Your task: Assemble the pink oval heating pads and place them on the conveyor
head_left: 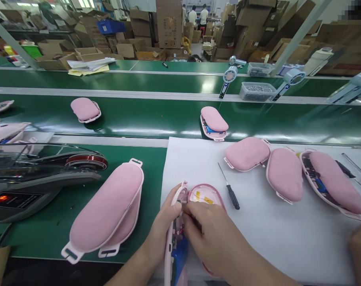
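Note:
My left hand (162,222) grips an opened pink device shell (168,254), stood up on its edge. Inside the shell a blue component (179,252), red wires and part of a circuit board show. My right hand (210,232) is closed in a pinch at the shell's upper inside; whatever its fingertips hold is hidden. Behind that hand lies a pink cover (208,194), inner side up, with yellow tape pieces and thin wires. A black-handled screwdriver (232,194) rests on the white sheet to the right.
Several pink padded units (284,174) lie on the white sheet (258,246). Two stacked units (109,206) are at left, beside a grey machine (49,186). Beyond runs a green conveyor (144,115) carrying more units. Another person's arm (360,254) enters at right.

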Available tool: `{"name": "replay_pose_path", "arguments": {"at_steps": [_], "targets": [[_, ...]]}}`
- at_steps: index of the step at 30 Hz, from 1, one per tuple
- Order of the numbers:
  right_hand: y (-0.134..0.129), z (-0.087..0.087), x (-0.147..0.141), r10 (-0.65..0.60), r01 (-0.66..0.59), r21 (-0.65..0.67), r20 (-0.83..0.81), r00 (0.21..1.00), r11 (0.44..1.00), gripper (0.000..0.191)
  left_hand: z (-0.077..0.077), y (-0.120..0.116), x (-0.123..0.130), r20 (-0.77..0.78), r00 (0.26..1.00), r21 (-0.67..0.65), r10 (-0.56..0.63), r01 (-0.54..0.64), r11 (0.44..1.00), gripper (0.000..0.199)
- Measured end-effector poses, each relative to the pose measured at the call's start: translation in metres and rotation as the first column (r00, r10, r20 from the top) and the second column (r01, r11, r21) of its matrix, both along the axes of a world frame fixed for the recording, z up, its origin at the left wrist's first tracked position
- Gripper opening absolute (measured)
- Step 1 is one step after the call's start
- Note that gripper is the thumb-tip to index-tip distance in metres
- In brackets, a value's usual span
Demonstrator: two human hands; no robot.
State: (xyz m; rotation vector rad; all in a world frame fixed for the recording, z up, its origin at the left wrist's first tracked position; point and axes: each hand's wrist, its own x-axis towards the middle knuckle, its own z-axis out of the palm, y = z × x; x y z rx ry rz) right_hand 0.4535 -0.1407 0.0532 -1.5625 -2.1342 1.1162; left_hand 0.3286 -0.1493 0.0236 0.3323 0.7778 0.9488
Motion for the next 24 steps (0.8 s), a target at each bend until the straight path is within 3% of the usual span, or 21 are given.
{"name": "replay_pose_path", "arguments": {"at_steps": [9,13,15,16,18,19,22,24], "targets": [[-0.002,0.005,-0.003,-0.034,0.035,-0.024,0.020,0.999,0.999,0.024,0.006,0.000,0.004,-0.112,0.993,0.050,-0.029,0.035,0.998,0.059],[0.003,0.011,0.008,0.006,-0.006,-0.020,0.010,1.000,1.000,0.024,0.001,0.003,0.001,-0.036,0.998,0.032,-0.060,0.061,0.998,0.061],[0.007,0.006,0.025,-0.086,0.084,0.098,0.020,0.996,0.992,0.022,-0.003,0.006,-0.001,0.055,0.997,0.008,-0.051,0.051,0.999,0.058],[0.008,-0.001,0.035,-0.199,0.185,0.198,0.055,0.978,0.963,0.022,-0.005,0.008,-0.003,0.102,0.994,-0.012,-0.047,0.048,0.999,0.054],[0.008,-0.024,0.057,-0.502,0.376,0.458,0.192,0.843,0.806,0.034,-0.009,0.013,-0.007,0.169,0.985,-0.054,-0.040,0.050,0.997,0.040],[0.006,-0.038,0.066,-0.578,0.362,0.551,0.285,0.765,0.751,0.039,-0.011,0.015,-0.010,0.182,0.983,-0.073,-0.040,0.054,0.996,0.033],[-0.003,-0.077,0.084,-0.611,0.256,0.672,0.364,0.703,0.695,0.042,-0.018,0.021,-0.016,0.176,0.984,-0.108,-0.027,0.047,0.993,0.019],[-0.009,-0.086,0.088,-0.628,0.266,0.719,0.295,0.720,0.642,0.041,-0.022,0.022,-0.019,0.168,0.986,-0.132,-0.008,0.030,0.991,0.017]]}}
